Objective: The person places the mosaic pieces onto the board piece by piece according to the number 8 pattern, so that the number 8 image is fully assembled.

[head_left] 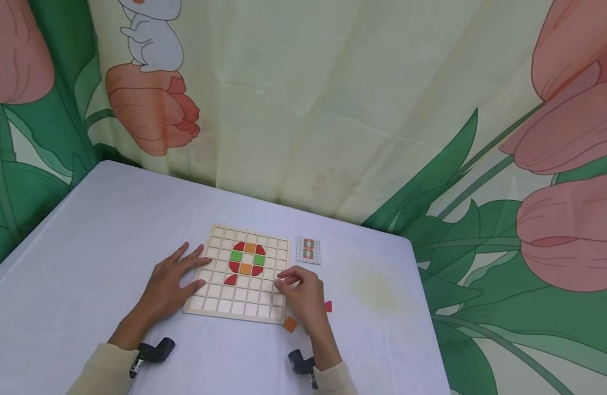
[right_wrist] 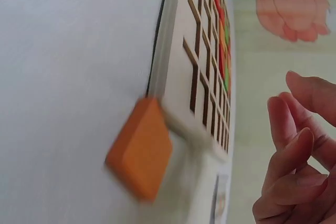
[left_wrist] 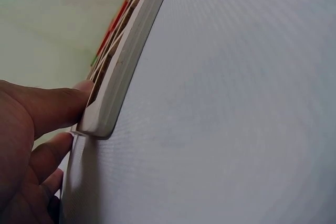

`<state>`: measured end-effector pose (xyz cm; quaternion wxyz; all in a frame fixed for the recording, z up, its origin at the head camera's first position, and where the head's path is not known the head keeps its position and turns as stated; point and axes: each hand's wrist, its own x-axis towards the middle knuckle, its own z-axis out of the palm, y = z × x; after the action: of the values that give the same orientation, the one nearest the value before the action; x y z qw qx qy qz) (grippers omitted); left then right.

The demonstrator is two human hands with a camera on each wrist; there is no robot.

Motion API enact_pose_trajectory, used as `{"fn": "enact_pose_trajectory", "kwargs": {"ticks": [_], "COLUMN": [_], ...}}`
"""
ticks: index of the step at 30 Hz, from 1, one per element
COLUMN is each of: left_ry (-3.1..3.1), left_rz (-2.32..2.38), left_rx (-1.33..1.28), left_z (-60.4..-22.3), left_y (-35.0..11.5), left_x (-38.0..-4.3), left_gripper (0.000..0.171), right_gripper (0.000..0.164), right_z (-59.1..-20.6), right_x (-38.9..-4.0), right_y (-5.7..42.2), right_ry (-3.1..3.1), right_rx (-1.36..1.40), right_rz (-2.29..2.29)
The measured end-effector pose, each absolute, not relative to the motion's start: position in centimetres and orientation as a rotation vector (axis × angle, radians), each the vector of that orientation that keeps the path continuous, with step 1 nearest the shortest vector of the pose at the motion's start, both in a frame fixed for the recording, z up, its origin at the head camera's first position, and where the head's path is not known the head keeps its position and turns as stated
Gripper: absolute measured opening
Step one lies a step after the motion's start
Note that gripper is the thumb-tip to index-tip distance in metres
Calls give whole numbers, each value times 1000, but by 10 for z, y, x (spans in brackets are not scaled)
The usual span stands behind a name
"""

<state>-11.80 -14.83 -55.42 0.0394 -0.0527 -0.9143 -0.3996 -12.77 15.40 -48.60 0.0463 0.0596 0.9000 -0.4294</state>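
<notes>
A wooden grid board (head_left: 219, 307) lies on the table. Red quarter-round pieces (head_left: 257, 270), orange squares (head_left: 245, 269) and green squares (head_left: 236, 256) form a ring in its cells. Below the ring's left side sits another red quarter-round (head_left: 230, 280). My left hand (head_left: 172, 280) has its fingers spread at the board's left edge, thumb on the rim in the left wrist view. Over the board's right edge hovers my right hand (head_left: 303, 293), fingers loosely bent, with nothing visible between thumb and fingertips in the right wrist view (right_wrist: 296, 145).
A loose orange square (head_left: 290, 324) lies against the board's near right corner. Partly behind the right hand, a red piece (head_left: 328, 306) rests on the white tablecloth (head_left: 382, 340). A small pattern card (head_left: 308, 250) lies right of the board. A printed curtain (head_left: 293, 109) hangs behind the table.
</notes>
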Motion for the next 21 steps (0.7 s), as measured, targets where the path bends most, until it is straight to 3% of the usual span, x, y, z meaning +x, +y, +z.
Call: {"fn": "enact_pose_trajectory", "kwargs": {"ticks": [12, 21], "left_ry": [-2803, -2807], "left_rz": [-1217, -1219], "left_rx": [-167, -160], "left_z": [-553, -554], "left_y": [-148, -148], "left_x": [-118, -118], "left_gripper": [55, 55], "right_gripper": [22, 30], "right_z": [-496, -510], "right_x": [-94, -84], "right_y": [214, 237], "right_ry": [2839, 2837], "right_rx": [509, 580], "right_rz": [-1185, -1033]}}
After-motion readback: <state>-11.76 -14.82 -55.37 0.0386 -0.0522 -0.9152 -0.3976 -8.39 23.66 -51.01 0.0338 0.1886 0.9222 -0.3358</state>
